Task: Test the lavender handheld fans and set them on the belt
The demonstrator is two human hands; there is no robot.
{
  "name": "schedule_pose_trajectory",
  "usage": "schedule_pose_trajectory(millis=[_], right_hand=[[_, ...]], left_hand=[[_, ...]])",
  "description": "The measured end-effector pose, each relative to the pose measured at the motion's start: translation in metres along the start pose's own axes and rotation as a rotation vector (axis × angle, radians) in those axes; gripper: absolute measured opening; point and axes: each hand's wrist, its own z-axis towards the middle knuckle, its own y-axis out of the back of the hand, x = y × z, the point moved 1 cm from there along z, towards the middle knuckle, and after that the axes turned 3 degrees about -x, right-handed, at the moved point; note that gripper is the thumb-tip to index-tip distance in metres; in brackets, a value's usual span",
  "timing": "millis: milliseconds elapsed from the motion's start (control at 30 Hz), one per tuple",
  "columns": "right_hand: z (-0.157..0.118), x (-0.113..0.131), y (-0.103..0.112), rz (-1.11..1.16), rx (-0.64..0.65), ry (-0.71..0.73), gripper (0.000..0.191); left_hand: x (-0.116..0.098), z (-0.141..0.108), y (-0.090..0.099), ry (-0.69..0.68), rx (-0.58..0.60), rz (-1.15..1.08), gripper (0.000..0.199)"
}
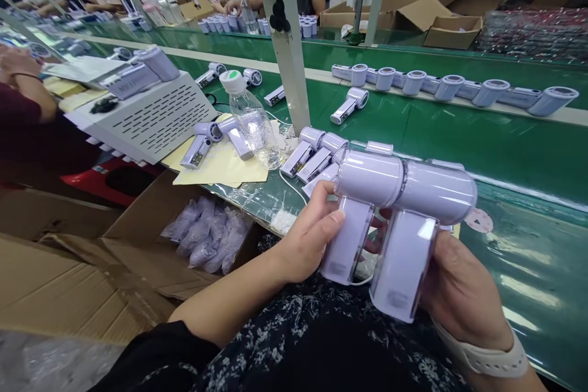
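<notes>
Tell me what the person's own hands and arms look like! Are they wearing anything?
Both the left hand and the right hand are without gloves. A smooth, white wrist strap with small holes circles the right wrist; the left wrist has nothing on it. A loose, black cloth sleeve covers the left upper arm, leaving the forearm uncovered. No right sleeve shows.

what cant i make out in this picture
Head view: some of the right hand's fingers, hidden behind the lilac device it holds.
Head view: the mark low on that device's handle, too blurred to read.
Head view: the rest of the maroon sleeve, cut off by the left edge.
</notes>
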Motion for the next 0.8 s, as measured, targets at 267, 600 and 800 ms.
schedule_pose_trajectory(millis=[267, 600, 800], right_hand=[[0.006, 0.009, -0.011, 0.000, -0.097, 0.079, 0.023], [0.009, 0.006, -0.011, 0.050, -0.087, 0.020, 0.035], [0.006, 0.008, 0.011, -0.051, -0.160, 0.182, 0.021]], left_hand=[[-0.009, 0.004, -0.010, 0.078, -0.014, -0.109, 0.058], [-0.004, 0.013, -0.003, 0.212, 0.000, -0.348, 0.039], [-0.010, 0.014, 0.003, 0.148, -0.045, -0.175, 0.043]])
